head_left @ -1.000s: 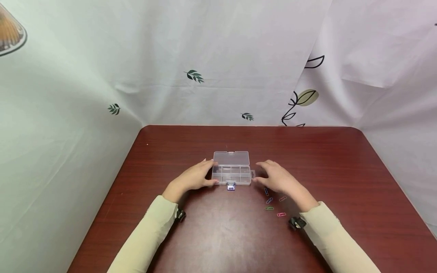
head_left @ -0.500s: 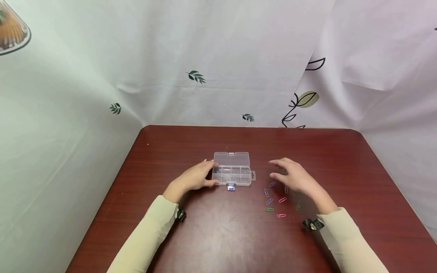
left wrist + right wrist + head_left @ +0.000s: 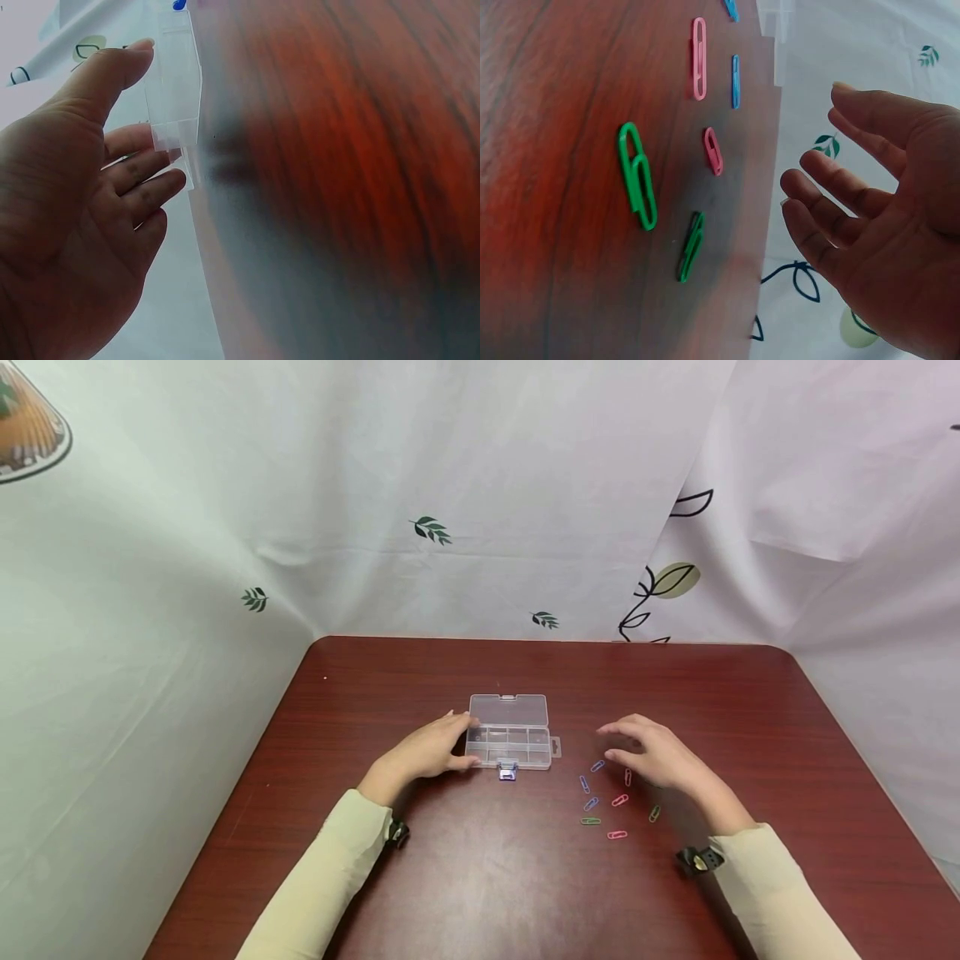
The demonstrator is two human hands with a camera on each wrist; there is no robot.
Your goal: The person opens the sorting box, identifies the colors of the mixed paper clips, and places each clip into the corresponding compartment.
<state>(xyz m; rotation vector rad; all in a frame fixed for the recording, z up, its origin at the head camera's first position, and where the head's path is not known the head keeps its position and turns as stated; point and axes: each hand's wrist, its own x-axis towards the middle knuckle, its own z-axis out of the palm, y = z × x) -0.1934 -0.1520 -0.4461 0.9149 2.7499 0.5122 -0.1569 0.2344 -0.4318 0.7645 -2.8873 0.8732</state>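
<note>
A clear plastic compartment box (image 3: 529, 766) lies on the table with its lid (image 3: 510, 710) folded back. No contents show in its sections, and a blue-tinted latch (image 3: 507, 773) hangs at the front. My left hand (image 3: 429, 748) holds the box's left end, thumb at the front and fingers toward the back, as the left wrist view also shows. Over the table to the right of the box hovers my right hand (image 3: 654, 750), fingers loosely bent and holding nothing. Below it lie several paper clips: blue (image 3: 584, 784), pink (image 3: 617, 835) and green (image 3: 637, 177).
The dark red wooden table (image 3: 480, 885) fills the lower view. A pale curtain (image 3: 480, 460) with leaf prints hangs behind its far edge. From the box's right side a small hanging tab (image 3: 556, 747) sticks out. Black wrist straps (image 3: 697, 861) sit at both cuffs.
My right hand has moved from beside the box's right end to the right, uncovering more paper clips. The left hand and the box have stayed in place.
</note>
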